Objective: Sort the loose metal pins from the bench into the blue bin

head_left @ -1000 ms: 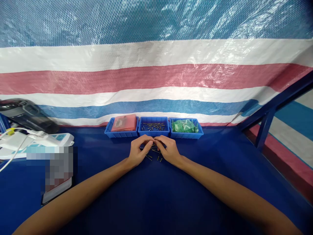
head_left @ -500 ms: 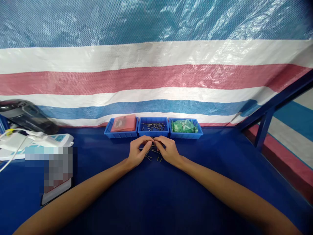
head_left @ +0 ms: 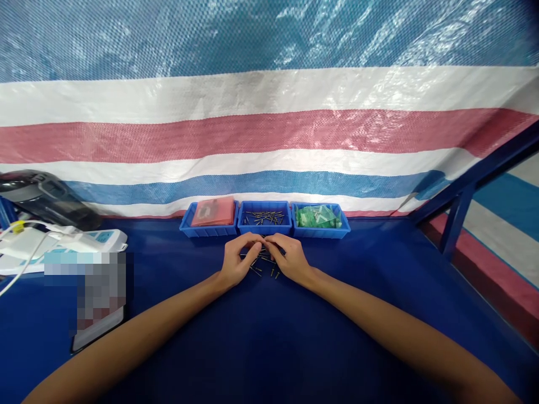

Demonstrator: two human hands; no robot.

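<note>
My left hand (head_left: 239,260) and my right hand (head_left: 290,259) meet at the fingertips in front of the bins. The fingers of both are bent and pinched together; whatever they hold is too small and covered to make out. Beneath and between them lies a loose pile of thin, brass-coloured screws (head_left: 257,271), partly hidden by the fingers. Just behind, a blue bin (head_left: 265,229) contains more of these screws. To its left, another blue bin (head_left: 210,231) has red plastic packets (head_left: 214,211) in it. A third blue bin (head_left: 322,233), on the right, contains green packets (head_left: 316,216).
A blue tabletop (head_left: 269,336) spreads under my arms. On the left are a white power strip (head_left: 113,238) with cables, a dark bottle (head_left: 54,199) and a phone-like device (head_left: 99,328), partly blurred out. Striped sheeting (head_left: 269,134) hangs behind; a blue metal frame (head_left: 457,216) stands at right.
Almost nothing differs. Both hands keep their place and their pinched pose over the pile; the view has shifted very slightly.
</note>
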